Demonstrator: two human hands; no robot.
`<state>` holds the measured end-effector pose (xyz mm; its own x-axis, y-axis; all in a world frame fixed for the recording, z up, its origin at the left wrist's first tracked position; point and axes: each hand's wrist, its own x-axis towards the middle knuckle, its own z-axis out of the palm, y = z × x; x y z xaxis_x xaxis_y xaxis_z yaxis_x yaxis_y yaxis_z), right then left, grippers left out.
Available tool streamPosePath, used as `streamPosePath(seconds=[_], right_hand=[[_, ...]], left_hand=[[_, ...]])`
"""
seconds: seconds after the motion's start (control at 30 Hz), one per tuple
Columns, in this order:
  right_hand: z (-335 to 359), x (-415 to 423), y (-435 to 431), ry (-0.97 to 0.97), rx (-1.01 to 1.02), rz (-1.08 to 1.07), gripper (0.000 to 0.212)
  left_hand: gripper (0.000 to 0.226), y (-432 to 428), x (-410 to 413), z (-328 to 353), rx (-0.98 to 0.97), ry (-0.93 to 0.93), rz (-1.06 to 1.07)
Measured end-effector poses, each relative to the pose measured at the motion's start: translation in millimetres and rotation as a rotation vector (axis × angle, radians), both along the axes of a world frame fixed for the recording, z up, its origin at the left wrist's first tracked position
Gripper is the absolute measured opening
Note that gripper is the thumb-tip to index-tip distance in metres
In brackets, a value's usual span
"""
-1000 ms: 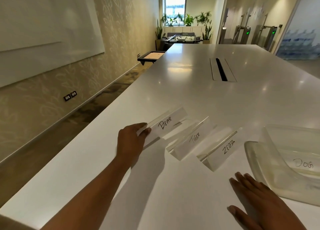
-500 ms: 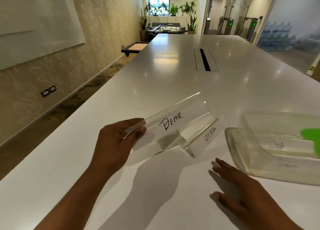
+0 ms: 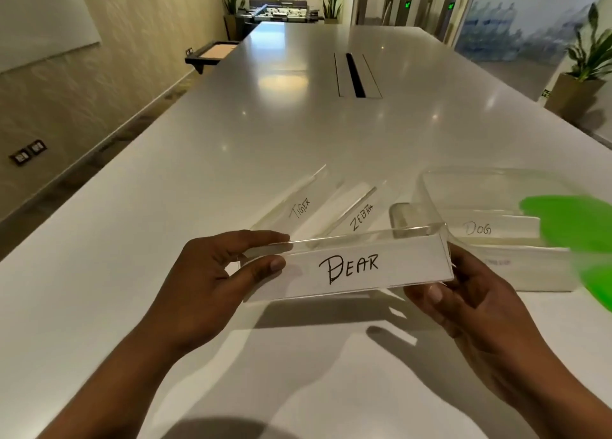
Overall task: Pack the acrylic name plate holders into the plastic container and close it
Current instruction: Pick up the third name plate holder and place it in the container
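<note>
Both hands were on the DEAR holder (image 3: 347, 266), lifted clear of the white table (image 3: 231, 157) with its shadow underneath. Left hand (image 3: 212, 283) pinched the left end, thumb on the front face and fingers on the top edge. Right hand (image 3: 470, 302) gripped the right end, thumb under the bottom corner, other fingers behind. The TIGER holder (image 3: 299, 206) and ZEBRA holder (image 3: 359, 215) sat on the table just behind it, side by side at an angle. The container (image 3: 463, 187) was to the right, open, with the DOG holder (image 3: 486, 230) already inside. A green lid (image 3: 569, 220) overlapped its right side, pretty blurry.
</note>
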<state>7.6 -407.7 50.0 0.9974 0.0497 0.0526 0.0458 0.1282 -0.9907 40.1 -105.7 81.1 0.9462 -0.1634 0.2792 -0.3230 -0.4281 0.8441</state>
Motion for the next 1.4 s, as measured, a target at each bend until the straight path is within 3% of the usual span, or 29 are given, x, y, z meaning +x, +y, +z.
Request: streamPosePath(seconds=[0.2,0.43,0.53,0.77,1.1,1.4], right_hand=[[3.5,-1.1,-5.6,-0.071,0.167,-0.078,0.055],[5.0,-5.2,-8.2,-0.080,0.287,-0.110,0.073],[8.5,-7.1,-6.4,-0.098,0.337,-0.089,0.067],[13.5,-9.8,-3.5,-0.102,0.362,-0.104,0.059],[13.7,-9.8,-2.5,-0.155,0.359,-0.068,0.046],[10.1,-10.3,-4.6,-0.171,0.305,-0.086,0.052]], left_hand=[[0.025,-10.7,-4.8,1.9,-0.007,-0.024,-0.015],[0.029,-21.9,-10.2,3.0,-0.106,-0.072,-0.022],[0.043,-23.9,-12.2,0.0,-0.253,-0.007,-0.072],[0.081,-26.4,-18.6,-11.3,-0.387,-0.027,-0.113],[0.081,-29.2,-21.1,-10.0,-0.454,-0.044,-0.069],[0.080,-31.6,-22.3,-8.6,-0.463,-0.048,-0.059]])
